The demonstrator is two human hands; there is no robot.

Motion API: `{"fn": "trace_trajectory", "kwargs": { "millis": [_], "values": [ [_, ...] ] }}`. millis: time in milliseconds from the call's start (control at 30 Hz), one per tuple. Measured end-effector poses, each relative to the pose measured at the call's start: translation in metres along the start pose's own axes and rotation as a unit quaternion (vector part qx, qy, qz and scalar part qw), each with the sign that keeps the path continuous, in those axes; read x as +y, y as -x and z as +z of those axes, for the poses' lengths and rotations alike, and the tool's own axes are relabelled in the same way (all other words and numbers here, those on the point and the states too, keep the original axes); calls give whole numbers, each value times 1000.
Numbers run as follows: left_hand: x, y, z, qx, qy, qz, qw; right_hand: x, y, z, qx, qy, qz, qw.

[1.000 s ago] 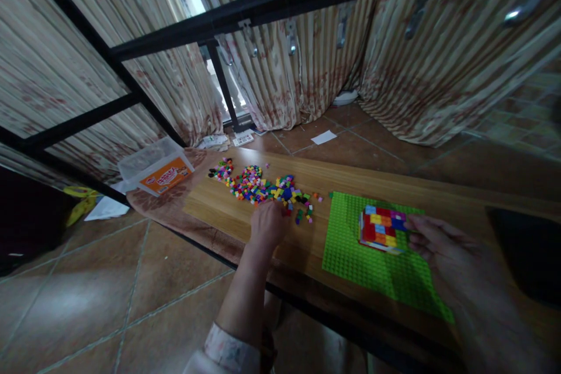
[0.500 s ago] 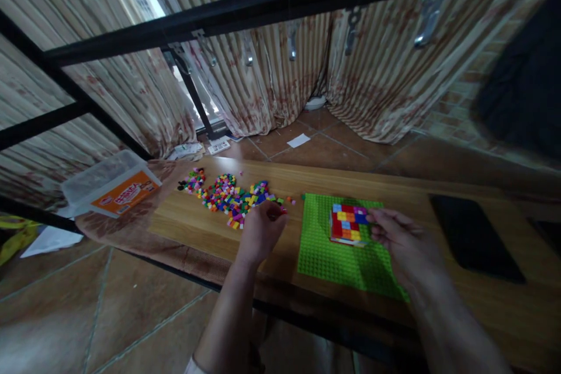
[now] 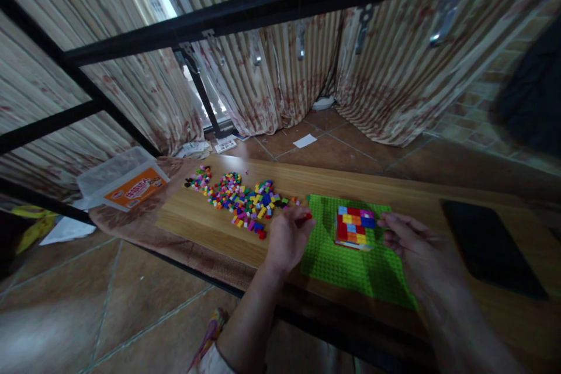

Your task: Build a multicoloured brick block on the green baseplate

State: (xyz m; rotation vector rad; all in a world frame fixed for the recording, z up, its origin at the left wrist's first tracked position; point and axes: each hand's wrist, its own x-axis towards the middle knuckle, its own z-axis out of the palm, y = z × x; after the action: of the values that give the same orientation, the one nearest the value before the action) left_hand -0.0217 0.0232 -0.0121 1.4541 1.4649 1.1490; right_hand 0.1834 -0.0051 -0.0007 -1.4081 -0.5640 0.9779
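My left hand (image 3: pixel 287 239) is closed in a pinch over the left edge of the green baseplate (image 3: pixel 324 266), with a small red brick (image 3: pixel 308 216) showing at its fingertips. On the baseplate stands a low rectangular build of toy bricks (image 3: pixel 351 227), its top a patchwork of red, yellow, orange, light blue, dark blue and purple. Just right of that build is my right hand (image 3: pixel 407 236), thumb and fingers drawn together. Whether anything sits between them is too small to make out. A pile of loose bricks (image 3: pixel 245 198) spreads over the wooden board left of the baseplate.
A clear plastic tub (image 3: pixel 123 178) with an orange label lies at the far left. To the right is a black flat slab (image 3: pixel 491 245) on the wooden board (image 3: pixel 197 228). A dark metal rail (image 3: pixel 263 6) crosses in front of the striped curtains (image 3: pixel 284 82).
My left hand has moved right, from beside the loose bricks to the baseplate's edge, carrying the small brick. My right hand stays by the build, slightly farther from it. The view has shifted a little.
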Motion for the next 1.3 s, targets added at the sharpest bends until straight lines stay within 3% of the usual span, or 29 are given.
{"fn": "trace_trajectory", "kwargs": {
  "millis": [400, 667, 933, 1133, 1300],
  "values": [
    [19, -4, 46, -9, -4, 58, 998, -2, 3, 6, -3, -2, 9, 1000],
    [34, 3, 43, -39, -128, 106, 985, -5, 0, -2, 4, -6, 20, 1000],
    [47, 14, 48, -106, -328, 107, 933, -9, 5, 2, 4, -8, 6, 1000],
    [46, 12, 46, -80, -361, 112, 922, -8, 2, 2, -6, -15, 9, 1000],
    [45, 12, 45, -75, -337, 125, 930, -8, 2, 1, 3, -14, 12, 1000]
  ]
}}
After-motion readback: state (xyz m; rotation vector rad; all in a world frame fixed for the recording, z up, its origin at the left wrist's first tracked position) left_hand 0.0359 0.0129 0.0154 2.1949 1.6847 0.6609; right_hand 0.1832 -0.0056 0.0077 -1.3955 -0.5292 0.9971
